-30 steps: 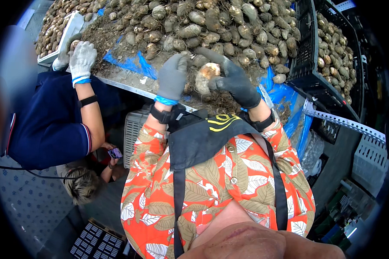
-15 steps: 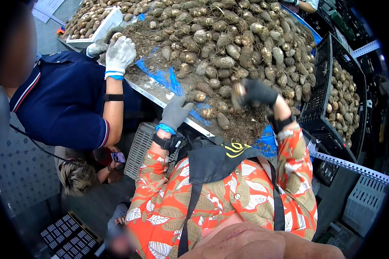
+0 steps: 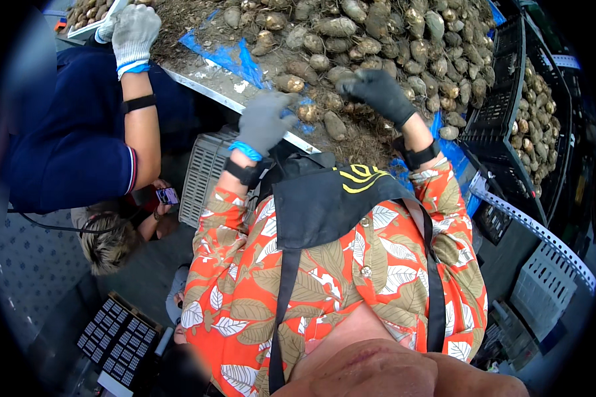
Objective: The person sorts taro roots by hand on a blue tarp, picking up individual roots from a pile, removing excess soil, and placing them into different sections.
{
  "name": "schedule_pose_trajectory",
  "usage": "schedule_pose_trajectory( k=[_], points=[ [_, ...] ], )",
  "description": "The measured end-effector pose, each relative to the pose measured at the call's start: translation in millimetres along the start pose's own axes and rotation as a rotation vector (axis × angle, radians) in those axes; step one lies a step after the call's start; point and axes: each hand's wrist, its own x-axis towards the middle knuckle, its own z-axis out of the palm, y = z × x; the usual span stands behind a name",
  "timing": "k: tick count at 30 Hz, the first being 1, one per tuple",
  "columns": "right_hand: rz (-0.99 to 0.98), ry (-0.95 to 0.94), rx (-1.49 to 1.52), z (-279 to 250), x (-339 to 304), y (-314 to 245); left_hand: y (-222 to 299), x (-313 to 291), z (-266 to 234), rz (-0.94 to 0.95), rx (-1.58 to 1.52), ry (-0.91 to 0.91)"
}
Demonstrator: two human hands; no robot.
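Observation:
Over the table's near edge, my left hand (image 3: 263,124), in a grey glove, has its fingers and thumb apart with nothing between them. My right hand (image 3: 381,98), in a dark glove, is over the near side of a heap of taro corms (image 3: 377,40). Its blurred fingers close round a brownish taro corm (image 3: 346,82), mostly hidden by the glove. Close below lie a pale-ended corm (image 3: 306,112) and an oval brown corm (image 3: 335,126). Loose soil and root fibres (image 3: 371,142) cover the surface nearby.
A black crate (image 3: 493,92) stands at the right, with more corms (image 3: 533,126) beyond it. Torn blue sheeting (image 3: 228,58) lies on the table. A co-worker's white-gloved hand (image 3: 136,36) is at the far left; a grey crate (image 3: 204,172) is below the table edge.
My right hand has moved slightly away from me and left over the heap. My left hand has shifted slightly left. The view has tilted, moving the table upward; the co-worker appears farther left.

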Motion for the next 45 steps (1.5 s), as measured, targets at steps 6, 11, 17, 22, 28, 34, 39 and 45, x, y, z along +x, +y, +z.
schedule_pose_trajectory(
  k=[6, 11, 17, 22, 28, 34, 39, 45],
  points=[
    [0.169, -0.014, 0.358, 38.8, -31.8, 12.9, 16.7, 15.2, 34.3, -0.009, 0.133, -0.124],
    [0.060, -0.012, 0.440, 50.6, -36.0, -12.3, 15.0, 11.7, 24.1, -0.087, -0.209, -0.023],
    [-0.101, 0.242, 0.408, 54.6, -36.3, -28.3, 51.3, 27.5, -11.3, -0.284, -0.748, -0.091],
    [-0.198, 0.524, 0.313, 56.5, -35.1, -25.0, 59.0, 32.3, -6.4, -0.087, -0.611, -0.067],
    [-0.047, 0.378, -0.008, 25.2, -42.0, 5.9, 70.1, 35.0, -13.8, -0.059, -0.793, -0.128],
    [0.092, 0.306, 0.021, 8.6, -69.2, 11.9, 64.3, 36.2, -24.8, -0.158, -0.941, -0.257],
    [-0.274, 0.315, 0.316, 4.5, -67.4, -37.3, 65.2, 37.0, -3.6, -0.127, -1.062, -0.196],
    [-0.082, 0.227, 0.234, 19.2, -71.0, -47.1, 56.3, 38.0, 3.1, -0.168, -0.757, -0.096]
  ],
)
